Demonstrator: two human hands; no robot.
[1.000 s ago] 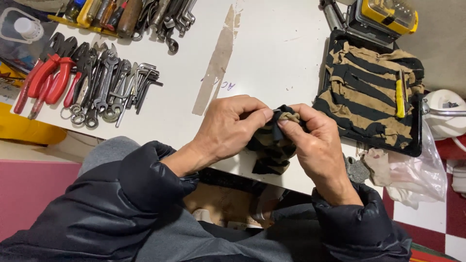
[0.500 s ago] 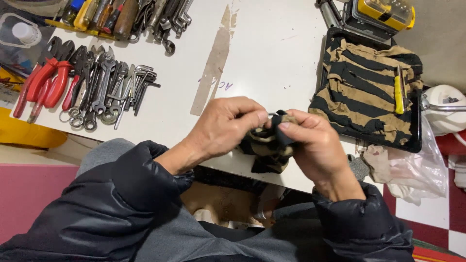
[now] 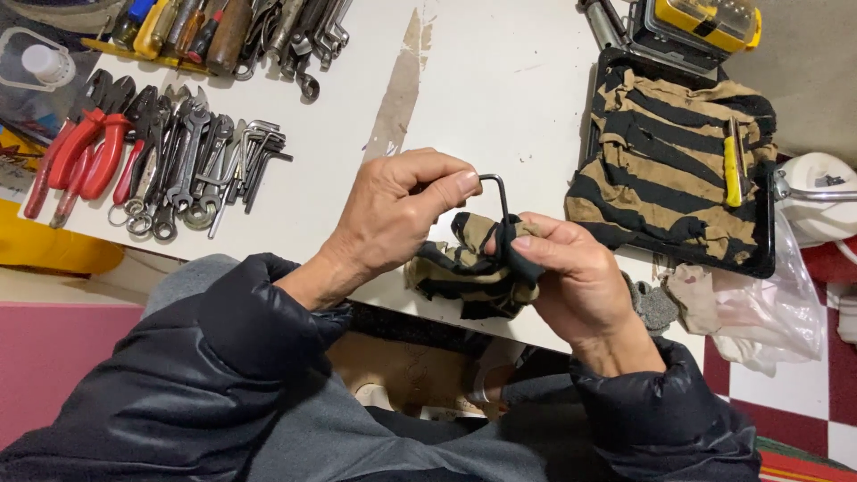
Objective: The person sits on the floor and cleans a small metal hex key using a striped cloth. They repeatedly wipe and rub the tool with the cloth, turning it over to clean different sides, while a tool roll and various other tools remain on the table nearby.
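My left hand (image 3: 393, 214) pinches the short arm of a dark L-shaped hex key (image 3: 498, 192) above the near edge of the white table (image 3: 500, 80). The key's long arm runs down into a bunched black-and-tan striped rag (image 3: 469, 272). My right hand (image 3: 571, 277) grips that rag around the key's lower part, which is hidden in the cloth.
Red-handled pliers (image 3: 80, 143), several wrenches (image 3: 183, 156) and hex keys (image 3: 259, 152) lie in rows at the left. A black tray (image 3: 768, 241) at the right holds a striped cloth (image 3: 669, 161) and a yellow-handled tool (image 3: 734, 170). A yellow case (image 3: 710, 22) sits behind it.
My left hand has lifted up and away from the rag, drawing the hex key out so its bend and shaft now show. The rag has opened out somewhat toward the left.
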